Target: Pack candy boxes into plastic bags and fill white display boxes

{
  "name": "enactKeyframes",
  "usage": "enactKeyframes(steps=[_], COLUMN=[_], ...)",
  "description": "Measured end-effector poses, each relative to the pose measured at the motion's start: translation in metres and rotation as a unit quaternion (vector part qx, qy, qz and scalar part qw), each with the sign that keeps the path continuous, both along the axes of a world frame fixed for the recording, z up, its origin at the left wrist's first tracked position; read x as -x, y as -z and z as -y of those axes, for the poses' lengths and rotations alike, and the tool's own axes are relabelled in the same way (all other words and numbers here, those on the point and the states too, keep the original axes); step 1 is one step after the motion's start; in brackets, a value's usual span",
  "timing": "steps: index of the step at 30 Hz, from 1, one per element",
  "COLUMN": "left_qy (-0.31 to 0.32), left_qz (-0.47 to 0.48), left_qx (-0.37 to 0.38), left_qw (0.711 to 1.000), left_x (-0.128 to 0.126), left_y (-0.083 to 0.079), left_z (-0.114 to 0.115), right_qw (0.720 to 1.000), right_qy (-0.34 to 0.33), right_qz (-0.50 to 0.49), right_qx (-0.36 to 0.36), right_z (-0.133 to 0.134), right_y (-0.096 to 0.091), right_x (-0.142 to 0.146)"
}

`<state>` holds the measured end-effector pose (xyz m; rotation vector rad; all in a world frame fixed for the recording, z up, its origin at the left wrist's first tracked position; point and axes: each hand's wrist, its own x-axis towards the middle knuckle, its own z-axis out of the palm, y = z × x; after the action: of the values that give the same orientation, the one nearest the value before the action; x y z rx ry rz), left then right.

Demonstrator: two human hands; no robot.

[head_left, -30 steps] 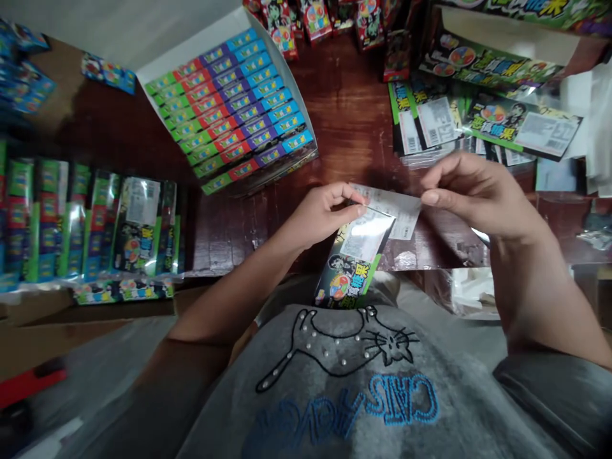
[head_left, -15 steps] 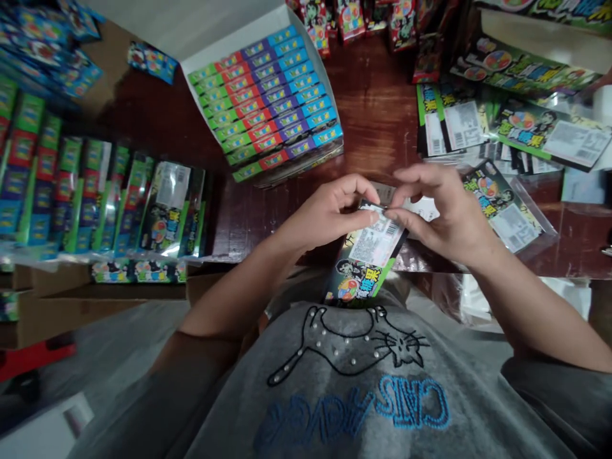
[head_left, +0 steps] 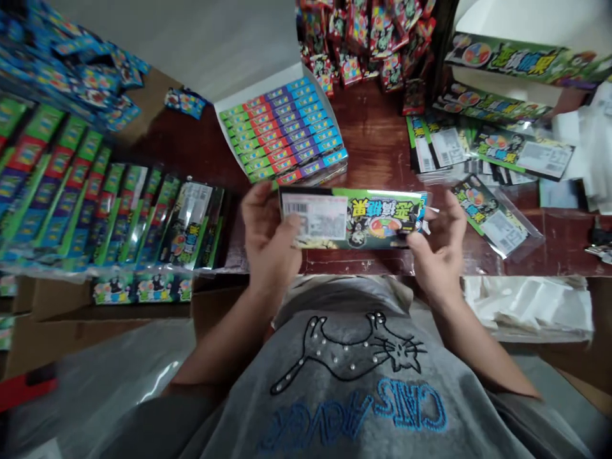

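Level across the front of the table, between my hands, is a flat candy pack (head_left: 375,220) with a black and green printed face and a white barcode label towards its left end. My left hand (head_left: 272,236) is closed round that left end, its thumb lying over the label. At the other end my right hand (head_left: 440,245) has its thumb against the lower corner, the fingers curved up beside the pack. Small pale bits, too blurred to name, show by this right end. Just beyond the pack stands a white display box (head_left: 239,153) with rows of green, red, purple and blue packs.
Filled packs (head_left: 119,210) stand in a row at the left. Blue sachets (head_left: 100,76) lie behind them, red sachets (head_left: 373,38) at the back. To the right are flat printed sleeves (head_left: 521,153) and another sleeve (head_left: 492,213). White material (head_left: 526,306) lies below the table edge.
The candy pack has gone from hanging steeply by my lap to lying level above the table edge. My hands have moved apart from its top to its two ends. The view has shifted too.
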<state>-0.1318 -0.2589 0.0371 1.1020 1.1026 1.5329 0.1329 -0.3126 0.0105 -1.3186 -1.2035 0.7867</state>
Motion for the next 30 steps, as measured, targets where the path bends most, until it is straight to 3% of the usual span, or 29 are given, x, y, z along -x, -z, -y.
enactKeyframes(steps=[2, 4, 6, 8, 9, 13, 15, 19, 24, 30], left_qy=[0.031, 0.087, 0.157, 0.198, 0.200, 0.165, 0.164, 0.189, 0.211, 0.194], left_qz=[-0.039, -0.108, -0.188, -0.207, -0.191, -0.104, -0.101, -0.131, -0.153, -0.113], left_qx=[0.021, 0.025, 0.021, 0.023, 0.030, 0.061, 0.067, 0.059, 0.104, 0.117], left_qw=[0.999, 0.990, 0.969, 0.958, 0.961, 0.979, 0.979, 0.971, 0.960, 0.967], left_x=[0.001, 0.002, -0.001, -0.009, -0.014, -0.031, -0.031, -0.015, 0.014, 0.028], left_y=[0.008, 0.013, 0.017, 0.021, 0.024, 0.036, 0.041, 0.045, 0.042, 0.038], left_z=[0.021, 0.032, 0.031, 0.023, 0.017, 0.004, 0.006, 0.010, -0.002, -0.007], right_qw=[0.999, 0.998, 0.996, 0.983, 0.980, 0.991, 0.990, 0.979, 0.960, 0.937], right_qy=[0.047, 0.029, -0.073, -0.175, -0.193, -0.117, -0.119, -0.199, -0.274, -0.344], right_qz=[0.027, 0.047, 0.052, 0.046, 0.045, 0.051, 0.063, 0.051, -0.021, -0.008], right_qx=[-0.007, -0.003, 0.020, 0.032, 0.024, -0.034, -0.034, 0.010, 0.058, 0.064], right_z=[-0.001, -0.009, -0.023, -0.036, -0.041, -0.048, -0.045, -0.036, -0.029, -0.043], right_y=[-0.003, -0.005, -0.006, -0.003, -0.001, 0.011, 0.017, 0.029, 0.041, 0.032], right_x=[0.007, 0.006, 0.001, 0.000, 0.003, 0.020, 0.025, 0.030, 0.043, 0.056])
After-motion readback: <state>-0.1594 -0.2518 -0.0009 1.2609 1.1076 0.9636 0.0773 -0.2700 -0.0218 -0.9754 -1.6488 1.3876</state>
